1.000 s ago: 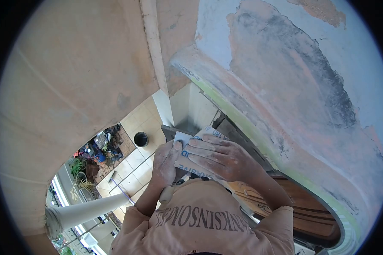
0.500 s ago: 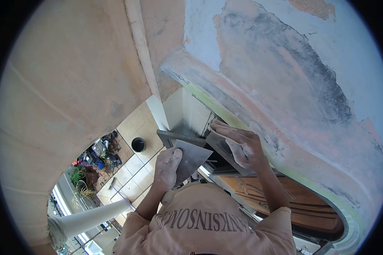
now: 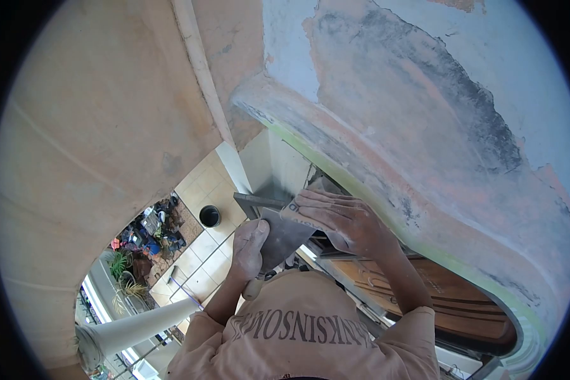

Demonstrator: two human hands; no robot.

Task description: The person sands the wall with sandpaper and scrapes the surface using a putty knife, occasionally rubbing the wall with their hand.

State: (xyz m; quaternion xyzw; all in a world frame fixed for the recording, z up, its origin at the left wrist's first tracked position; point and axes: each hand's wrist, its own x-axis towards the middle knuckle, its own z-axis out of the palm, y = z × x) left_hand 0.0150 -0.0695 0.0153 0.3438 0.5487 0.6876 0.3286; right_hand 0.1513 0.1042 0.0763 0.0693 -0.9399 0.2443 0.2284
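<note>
The flat grey metal scraper blade (image 3: 285, 237) is in front of the person's chest, with its pale rounded handle (image 3: 252, 290) pointing down toward the peach-coloured shirt (image 3: 304, 323). The left hand (image 3: 248, 250) is closed on this scraper, the thumb lying on the blade. The right hand (image 3: 345, 221) has its fingers straight and together over a tan sheet of printed abrasive paper (image 3: 290, 215), at the upper part of the blade; whether the thumb pinches the sheet, I cannot tell. The step in hand seems to be rubbing the blade with the paper; I judge that the next stroke calls for a steady blade and even pressure. Beyond, a black round bucket (image 3: 209, 216) stands on the pale tiled floor (image 3: 202, 247), and a patchy, peeling plaster wall (image 3: 392, 95) rises at the right.
</note>
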